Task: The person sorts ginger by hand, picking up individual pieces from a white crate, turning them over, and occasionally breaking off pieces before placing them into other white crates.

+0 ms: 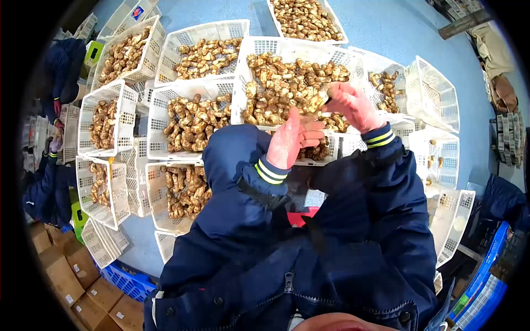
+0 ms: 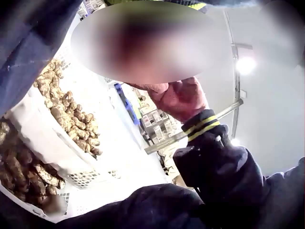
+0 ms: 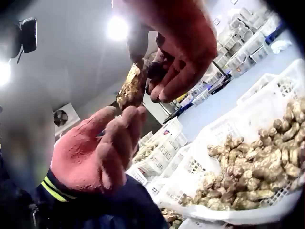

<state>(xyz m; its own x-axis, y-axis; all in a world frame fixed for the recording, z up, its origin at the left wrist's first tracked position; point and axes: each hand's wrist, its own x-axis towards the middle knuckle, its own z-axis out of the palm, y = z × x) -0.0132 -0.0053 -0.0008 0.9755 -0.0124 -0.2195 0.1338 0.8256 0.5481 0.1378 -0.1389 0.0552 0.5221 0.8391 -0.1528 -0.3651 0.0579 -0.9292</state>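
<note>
No text, brand or number can be read anywhere. The cardboard boxes point(image 1: 66, 278) at the lower left carry small white labels, and one white basket point(image 1: 130, 14) at the top has a blue-and-red sticker, but all are too small to make out.

- Left wrist view: a blurred oval covers the upper middle; what lies behind it cannot be told.
- Left wrist view: right hand point(image 2: 178, 99) partly under that blur; its fingers are hidden.
- Right wrist view: right hand point(image 3: 178, 43) cut off by the top edge; left edge blurred.
- Right wrist view: root point(image 3: 132, 86) shown only in part, its upper end behind the fingers.
- Head view: crate point(image 1: 331, 148) near rim hidden behind both sleeves.
- Head view: people point(image 1: 47, 182) at the left edge, cut off by the dark lens border.
</note>
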